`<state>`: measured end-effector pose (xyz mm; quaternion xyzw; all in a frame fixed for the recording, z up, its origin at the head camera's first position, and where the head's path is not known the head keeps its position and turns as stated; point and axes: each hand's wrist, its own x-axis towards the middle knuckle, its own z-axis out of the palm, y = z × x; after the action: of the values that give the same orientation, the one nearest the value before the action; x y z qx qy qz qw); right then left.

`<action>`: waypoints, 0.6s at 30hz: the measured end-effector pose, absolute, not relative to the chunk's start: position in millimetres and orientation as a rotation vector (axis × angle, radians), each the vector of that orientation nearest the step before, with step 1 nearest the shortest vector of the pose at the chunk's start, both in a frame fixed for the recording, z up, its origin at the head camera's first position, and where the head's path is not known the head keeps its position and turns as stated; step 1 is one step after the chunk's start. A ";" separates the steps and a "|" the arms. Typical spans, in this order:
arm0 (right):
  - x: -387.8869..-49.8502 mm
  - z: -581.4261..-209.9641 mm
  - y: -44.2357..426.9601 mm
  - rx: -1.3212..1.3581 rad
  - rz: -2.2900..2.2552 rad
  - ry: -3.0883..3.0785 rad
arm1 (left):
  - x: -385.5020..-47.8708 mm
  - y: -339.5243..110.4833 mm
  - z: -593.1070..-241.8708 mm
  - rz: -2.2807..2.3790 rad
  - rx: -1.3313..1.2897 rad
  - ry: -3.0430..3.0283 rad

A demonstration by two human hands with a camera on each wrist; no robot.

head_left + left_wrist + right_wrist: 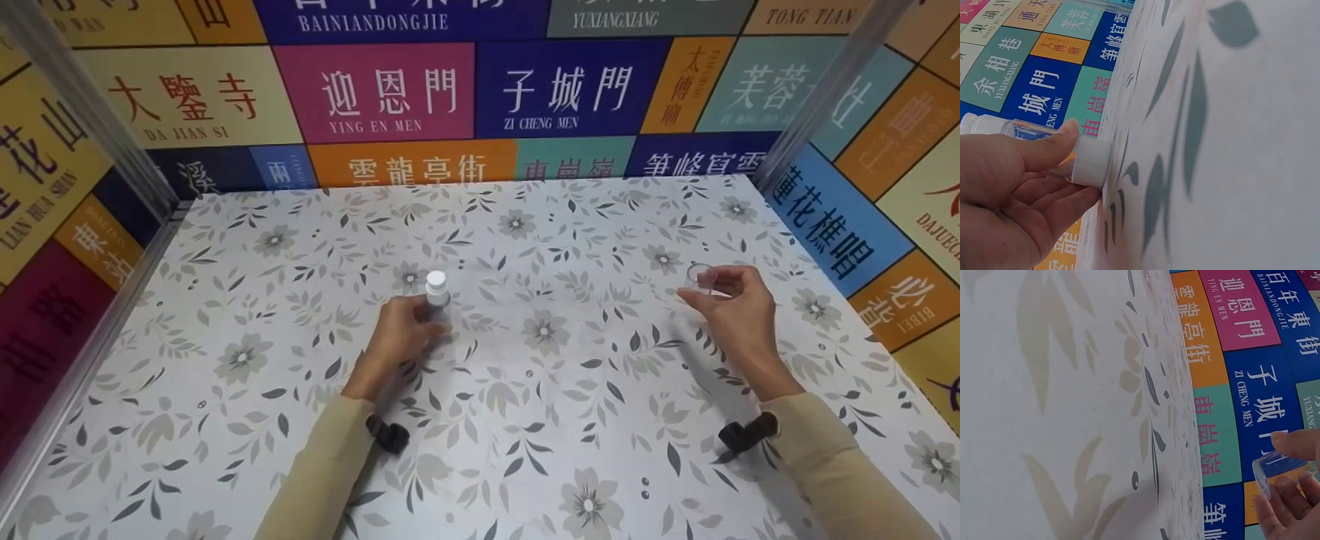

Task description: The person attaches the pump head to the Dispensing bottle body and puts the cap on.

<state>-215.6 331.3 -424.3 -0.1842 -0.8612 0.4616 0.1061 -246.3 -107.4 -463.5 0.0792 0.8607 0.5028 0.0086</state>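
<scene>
My left hand (397, 334) grips a small clear bottle (437, 289) by its side, thumb across from the fingers. White parts sit at both ends of the bottle, and the left wrist view shows its wider white end (1093, 161) down at the tabletop; whether it touches is hard to tell. Over on the right, my right hand (742, 311) pinches a clear, hollow plastic cylinder (1280, 467) between thumb and fingers, raised above the table. One rim of this cylinder faces away from the palm. Fingers hide part of both items.
A white table (480, 435) with a grey flower and leaf print spreads beneath both hands. Behind it stands a wall (375, 90) of coloured panels with Chinese lettering. Clear upright edges (832, 90) rise at the back corners. Each wrist carries a black strap (386, 433).
</scene>
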 end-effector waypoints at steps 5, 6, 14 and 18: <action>-214.8 -421.3 327.8 -0.513 1.331 -2.525 | -246.8 -107.3 -462.8 1.570 0.257 2.690; -214.9 -420.9 326.9 -0.509 1.321 -2.526 | -246.7 -107.4 -462.8 1.572 0.262 2.689; -216.2 -416.8 318.3 -0.383 1.277 -2.490 | -247.1 -107.9 -462.8 1.586 0.251 2.685; -215.1 -414.0 312.3 -0.298 1.270 -2.447 | -246.8 -107.9 -463.3 1.582 0.245 2.682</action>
<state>-215.1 312.3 -414.0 -0.1058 -0.8674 0.4503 0.1834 -246.8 -107.9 -463.3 0.0783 0.8586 0.5065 0.0093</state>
